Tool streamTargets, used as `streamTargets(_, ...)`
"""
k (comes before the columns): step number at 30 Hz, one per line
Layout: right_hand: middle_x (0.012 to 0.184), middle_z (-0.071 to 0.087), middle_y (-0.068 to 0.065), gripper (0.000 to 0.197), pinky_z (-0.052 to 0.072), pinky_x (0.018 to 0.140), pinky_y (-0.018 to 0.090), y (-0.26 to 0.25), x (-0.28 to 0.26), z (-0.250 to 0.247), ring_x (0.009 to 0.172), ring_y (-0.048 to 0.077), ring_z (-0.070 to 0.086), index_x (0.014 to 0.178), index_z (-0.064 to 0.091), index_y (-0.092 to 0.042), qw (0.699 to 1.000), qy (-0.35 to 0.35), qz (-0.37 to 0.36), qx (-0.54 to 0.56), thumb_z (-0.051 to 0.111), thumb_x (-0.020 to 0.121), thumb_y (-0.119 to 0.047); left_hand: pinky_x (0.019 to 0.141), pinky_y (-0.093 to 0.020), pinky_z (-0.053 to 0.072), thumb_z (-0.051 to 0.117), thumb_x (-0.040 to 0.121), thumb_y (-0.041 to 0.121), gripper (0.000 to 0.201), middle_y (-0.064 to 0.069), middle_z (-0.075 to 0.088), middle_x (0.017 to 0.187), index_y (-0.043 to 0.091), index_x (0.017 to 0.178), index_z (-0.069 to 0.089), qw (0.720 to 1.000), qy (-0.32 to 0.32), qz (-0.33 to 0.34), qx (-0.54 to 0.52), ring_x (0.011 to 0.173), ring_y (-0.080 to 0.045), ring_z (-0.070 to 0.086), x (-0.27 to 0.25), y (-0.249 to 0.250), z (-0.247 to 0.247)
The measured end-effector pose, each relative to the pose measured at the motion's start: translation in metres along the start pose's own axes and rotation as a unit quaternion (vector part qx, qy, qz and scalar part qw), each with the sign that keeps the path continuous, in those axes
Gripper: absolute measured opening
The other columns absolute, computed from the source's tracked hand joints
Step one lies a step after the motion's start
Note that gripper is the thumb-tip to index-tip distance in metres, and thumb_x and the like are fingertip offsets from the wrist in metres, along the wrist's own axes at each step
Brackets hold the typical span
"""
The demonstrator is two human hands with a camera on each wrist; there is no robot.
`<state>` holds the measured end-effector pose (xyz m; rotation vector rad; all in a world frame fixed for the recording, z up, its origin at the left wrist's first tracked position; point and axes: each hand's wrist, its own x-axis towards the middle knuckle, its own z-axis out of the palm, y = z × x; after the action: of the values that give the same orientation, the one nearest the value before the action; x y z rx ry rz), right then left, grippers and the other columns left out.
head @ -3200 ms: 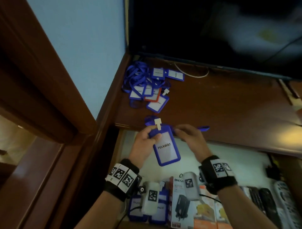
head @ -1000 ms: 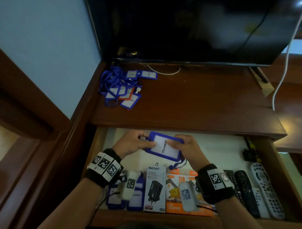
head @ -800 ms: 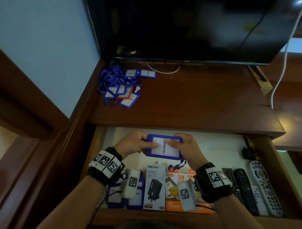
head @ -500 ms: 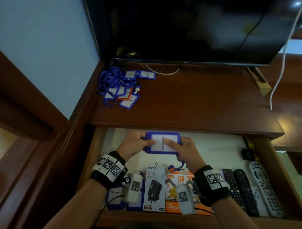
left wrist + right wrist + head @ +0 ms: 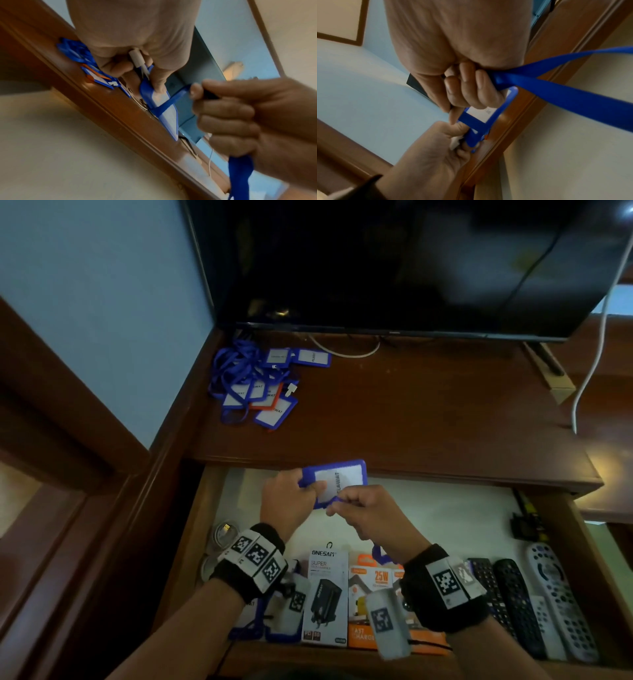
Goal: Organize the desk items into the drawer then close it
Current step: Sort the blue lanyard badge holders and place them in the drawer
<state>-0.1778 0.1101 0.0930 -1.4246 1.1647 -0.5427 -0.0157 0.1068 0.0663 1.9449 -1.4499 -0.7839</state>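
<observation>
Badge holder (image 5: 337,479), blue-framed with a white card, held above the far left part of the open drawer (image 5: 455,518), just below the desk (image 5: 428,419) edge. Left hand (image 5: 286,501) curled round its left end, clip (image 5: 137,59) under the fingers. Right hand (image 5: 371,513) closed on the blue lanyard (image 5: 565,93), strap crossing the card face. On the desk, far left: pile of badges (image 5: 255,386). In the drawer, near side: charger boxes (image 5: 327,594), remote controls (image 5: 534,604) at right.
</observation>
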Motion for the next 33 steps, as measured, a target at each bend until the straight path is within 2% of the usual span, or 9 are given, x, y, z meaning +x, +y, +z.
streamTargets(4,0.049,0.035,-0.004,0.029,0.020,0.042,0.024,0.004,0.011,0.000,0.042,0.009,0.025,0.078,0.069,-0.010,0.998,0.008,0.057,0.040,0.046,0.092,-0.001,0.061,-0.030,0.033,0.060,0.089,0.032,0.026,-0.003,0.059,0.068,0.012,0.072,0.058,0.991,-0.085,0.040,0.093,0.070,-0.024,0.056,-0.001,-0.001,0.003)
streamTargets(7,0.051,0.039,-0.003,0.024,0.026,0.041,0.020,0.007,0.012,-0.004,0.040,0.007,0.032,0.089,0.068,-0.002,0.997,0.027,0.066,0.027,0.046,0.097,-0.007,0.061,-0.028,0.036,0.054,0.092,0.031,0.019,-0.001,0.063,0.076,0.015,0.083,0.059,0.971,-0.146,0.081,0.173,0.072,-0.022,0.058,0.000,0.001,-0.001)
streamTargets(11,0.058,0.052,-0.003,0.025,0.034,0.044,0.017,0.005,0.012,-0.011,0.044,0.001,0.045,0.079,0.065,-0.010,0.997,0.033,0.039,-0.050,0.050,0.098,-0.017,0.063,-0.026,0.035,0.053,0.092,0.025,0.013,0.003,0.058,0.078,0.019,0.081,0.054,0.944,-0.215,0.124,0.219,0.071,-0.016,0.053,-0.002,0.003,-0.008)
streamTargets(15,0.059,0.054,-0.008,0.021,0.034,0.045,0.010,0.001,0.014,-0.022,0.043,-0.003,0.044,0.076,0.067,-0.009,0.993,0.019,0.002,-0.120,0.059,0.093,-0.018,0.066,-0.030,0.043,0.060,0.090,0.026,0.020,0.002,0.063,0.080,0.025,0.071,0.053,0.921,-0.326,0.118,0.180,0.075,-0.016,0.058,0.003,0.003,-0.017)
streamTargets(19,0.060,0.057,-0.006,0.015,0.036,0.050,0.010,0.004,0.017,-0.032,0.046,-0.003,0.047,0.075,0.066,-0.009,0.993,-0.018,0.015,-0.111,0.067,0.088,-0.018,0.077,-0.035,0.049,0.063,0.090,0.032,0.017,-0.001,0.068,0.087,0.022,0.076,0.062,0.917,-0.368,0.088,0.124,0.081,-0.017,0.063,0.010,-0.002,-0.028)
streamTargets(24,0.058,0.055,-0.003,0.018,0.034,0.045,0.013,0.013,0.018,-0.032,0.044,0.000,0.044,0.071,0.062,-0.008,0.998,-0.025,0.013,-0.050,0.069,0.086,-0.016,0.075,-0.021,0.049,0.065,0.088,0.011,0.008,0.002,0.071,0.092,0.019,0.086,0.068,0.907,-0.419,0.038,-0.024,0.088,-0.011,0.066,0.012,-0.001,-0.037)
streamTargets(29,0.069,0.053,0.019,0.021,0.033,0.051,0.026,0.038,0.024,-0.022,0.061,0.025,0.046,0.070,0.059,-0.003,0.998,-0.011,0.031,0.056,0.062,0.090,-0.009,0.082,-0.027,0.050,0.062,0.087,0.001,0.015,0.001,0.073,0.091,0.014,0.090,0.068,0.912,-0.371,0.009,-0.175,0.090,-0.012,0.067,0.012,-0.006,-0.033)
streamTargets(31,0.066,0.051,0.019,0.022,0.031,0.051,0.026,0.048,0.025,-0.016,0.060,0.024,0.046,0.068,0.058,-0.003,0.993,0.016,0.043,0.107,0.056,0.090,0.001,0.076,-0.021,0.051,0.059,0.087,-0.003,0.017,0.004,0.073,0.085,0.011,0.090,0.068,0.915,-0.324,-0.002,-0.242,0.083,-0.007,0.067,0.010,-0.003,-0.030)
streamTargets(33,0.056,0.047,0.011,0.024,0.026,0.048,0.025,0.057,0.027,-0.010,0.047,0.017,0.040,0.067,0.057,-0.008,0.982,0.048,0.059,0.172,0.053,0.090,-0.005,0.070,-0.019,0.051,0.056,0.089,-0.004,0.017,0.003,0.072,0.086,0.009,0.092,0.067,0.924,-0.271,-0.001,-0.270,0.080,-0.005,0.067,0.008,0.001,-0.026)
